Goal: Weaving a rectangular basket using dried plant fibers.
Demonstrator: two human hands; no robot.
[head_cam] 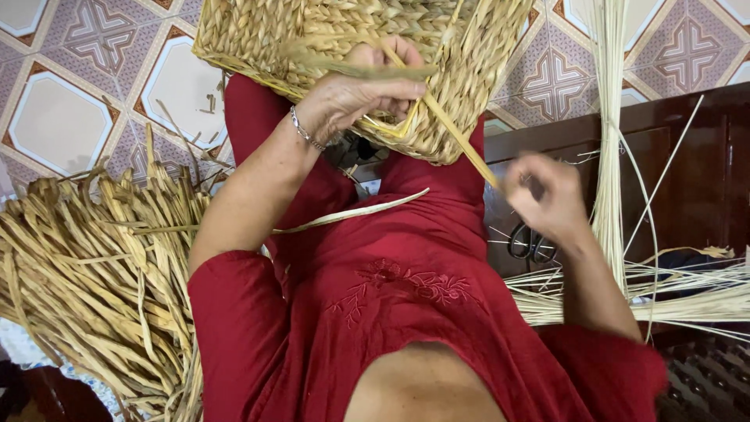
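A woven straw basket (pixel 328 35) rests on my lap at the top of the view. My left hand (pixel 355 94) grips its rim, fingers curled over the edge, with a bracelet on the wrist. My right hand (pixel 547 195) is blurred, closed on a yellow straw strand (pixel 453 129) that runs from the basket's rim down to it. I wear a red embroidered dress (pixel 406 297). Another pale strand (pixel 351 215) lies across my lap.
A heap of dried straw leaves (pixel 86 273) lies on the patterned tile floor (pixel 70 94) at left. Thin pale reed bundles (pixel 664 297) lie across a dark wooden bench (pixel 687 172) at right. Black scissors (pixel 531 242) sit behind my right wrist.
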